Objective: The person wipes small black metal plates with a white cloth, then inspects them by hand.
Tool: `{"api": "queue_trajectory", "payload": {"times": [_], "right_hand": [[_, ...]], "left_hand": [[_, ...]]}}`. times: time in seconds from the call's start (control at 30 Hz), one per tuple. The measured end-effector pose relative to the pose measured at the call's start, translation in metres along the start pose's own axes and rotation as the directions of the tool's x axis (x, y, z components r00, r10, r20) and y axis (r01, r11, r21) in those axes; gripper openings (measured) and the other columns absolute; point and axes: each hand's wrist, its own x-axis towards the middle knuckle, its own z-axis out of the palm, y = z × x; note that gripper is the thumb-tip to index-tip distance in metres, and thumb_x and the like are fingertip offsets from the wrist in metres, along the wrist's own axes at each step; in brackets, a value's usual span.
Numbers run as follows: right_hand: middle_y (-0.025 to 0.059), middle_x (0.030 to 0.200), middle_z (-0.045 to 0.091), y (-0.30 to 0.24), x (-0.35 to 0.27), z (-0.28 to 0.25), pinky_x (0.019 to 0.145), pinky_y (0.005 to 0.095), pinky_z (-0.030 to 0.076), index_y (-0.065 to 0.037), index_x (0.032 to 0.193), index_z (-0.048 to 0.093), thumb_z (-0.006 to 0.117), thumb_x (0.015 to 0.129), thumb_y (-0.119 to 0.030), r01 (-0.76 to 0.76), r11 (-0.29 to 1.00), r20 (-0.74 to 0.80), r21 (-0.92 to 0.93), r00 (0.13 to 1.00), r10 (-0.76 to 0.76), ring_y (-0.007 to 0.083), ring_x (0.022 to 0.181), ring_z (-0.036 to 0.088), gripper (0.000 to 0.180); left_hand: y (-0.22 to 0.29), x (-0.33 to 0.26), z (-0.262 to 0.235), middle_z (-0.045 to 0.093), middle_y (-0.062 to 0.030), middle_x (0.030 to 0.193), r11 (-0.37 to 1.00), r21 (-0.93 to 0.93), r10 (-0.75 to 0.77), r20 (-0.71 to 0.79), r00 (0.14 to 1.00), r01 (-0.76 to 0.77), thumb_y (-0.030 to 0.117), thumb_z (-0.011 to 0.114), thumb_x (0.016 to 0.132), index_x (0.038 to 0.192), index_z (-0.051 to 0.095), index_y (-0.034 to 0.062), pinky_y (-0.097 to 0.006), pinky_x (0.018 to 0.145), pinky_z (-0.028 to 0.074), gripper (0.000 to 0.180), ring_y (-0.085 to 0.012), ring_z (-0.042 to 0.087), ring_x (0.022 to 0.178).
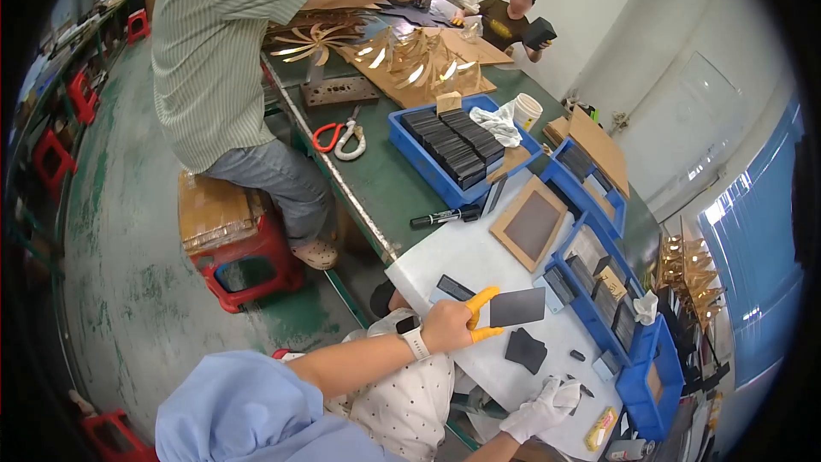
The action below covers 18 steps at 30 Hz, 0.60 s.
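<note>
My left hand (451,325), with a watch at the wrist and orange finger covers, pinches a thin dark grey rectangular plate (518,307) by its left edge above the white work sheet (428,258). Lower right, my right hand (526,421) wears a white glove and is closed on a bunched white cloth (560,393). A slim dark pointed thing (586,391) pokes out beside the cloth; whether the hand grips it I cannot tell. Between the hands lie a stack of dark plates (525,351) and a small black piece (577,355). Another dark plate (455,288) rests behind my left hand.
Blue bins (462,197) of dark plates line the right and back. A framed panel (530,221), black marker (445,217) and red-handled scissors (342,137) lie on the table. One person in a striped shirt stands ahead left; another sits at the far end holding a black block.
</note>
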Motion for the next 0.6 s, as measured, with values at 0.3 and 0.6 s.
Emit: {"api": "queue_trajectory", "payload": {"times": [0.3,0.6], "right_hand": [[0.0043,0.094,0.064,0.034,0.009,0.004,0.05,0.0199,0.037,-0.001,0.135,0.058,0.072,0.1,0.001,0.078,0.997,0.114,-0.011,0.991,-0.077,0.004,0.063,0.051,0.037],[0.002,0.097,0.061,0.025,0.003,0.003,0.054,0.0192,0.039,-0.002,0.127,0.058,0.069,0.1,0.005,0.063,0.997,0.15,0.038,0.986,-0.068,0.0044,0.068,0.053,0.031]], "left_hand": [[0.013,0.017,-0.018,0.057,-0.0018,0.055,0.986,-0.09,-0.134,0.045,0.99,0.138,0.045,0.089,0.085,0.146,0.063,0.0002,-0.035,0.048,0.049,0.081,-0.0215,0.057,0.044],[0.007,0.003,-0.01,0.056,-0.0013,0.056,0.994,-0.067,-0.091,-0.009,0.996,0.09,0.041,0.091,0.083,0.148,0.06,-0.0022,-0.033,0.048,0.047,0.084,-0.0193,0.056,0.044]]}}
